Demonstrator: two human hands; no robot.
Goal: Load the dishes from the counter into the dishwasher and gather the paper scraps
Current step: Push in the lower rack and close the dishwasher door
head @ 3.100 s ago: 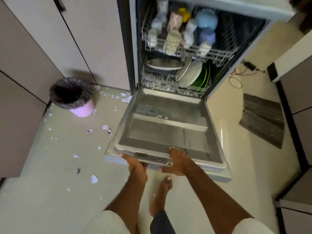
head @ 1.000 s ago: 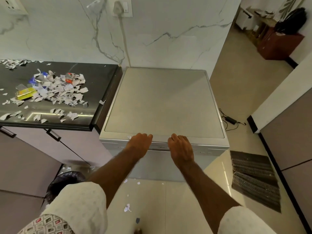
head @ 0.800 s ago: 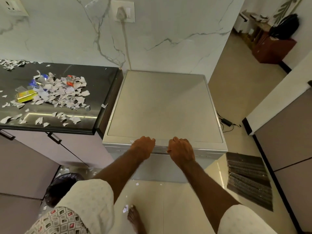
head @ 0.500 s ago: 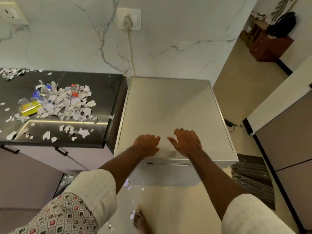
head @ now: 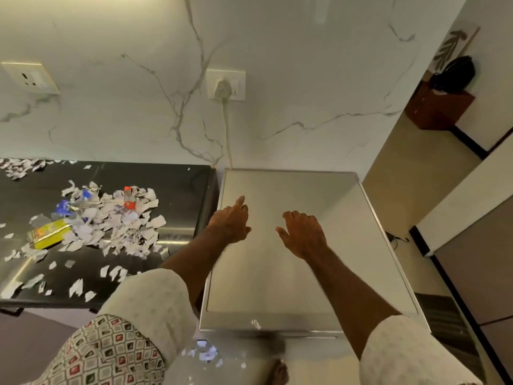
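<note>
The only print in view is on a yellow packet (head: pixel 48 236) lying in the litter, and it is too blurred to read; a red-and-white wrapper piece (head: pixel 129 200) and a blue scrap (head: pixel 63 205) beside it show colour but no legible letters.

The paper scraps (head: pixel 116 226) are torn, pale, irregular bits heaped on the left half of the black counter (head: pixel 180 184), with loose pieces trailing toward its front edge and a smaller cluster at the far left by the wall. One scrap (head: pixel 255 324) lies on the front rim of the dishwasher (head: pixel 291 273), and a few more (head: pixel 206 354) lie on the floor below. The dishwasher stands just beside the counter's right end, against the marble wall; from above it shows a plain brushed-metal top. Its cord runs up to a wall socket (head: pixel 226 84).

Both forearms reach out over the dishwasher top from rolled pale sleeves. The left hand (head: pixel 230 220) holds nothing: its index finger points forward toward the wall and the other fingers are loosely curled. The right hand (head: pixel 302 234) is palm down, fingers bent and relaxed, thumb spread to the left, also holding nothing. It seems to hover just above the metal rather than rest on it.
</note>
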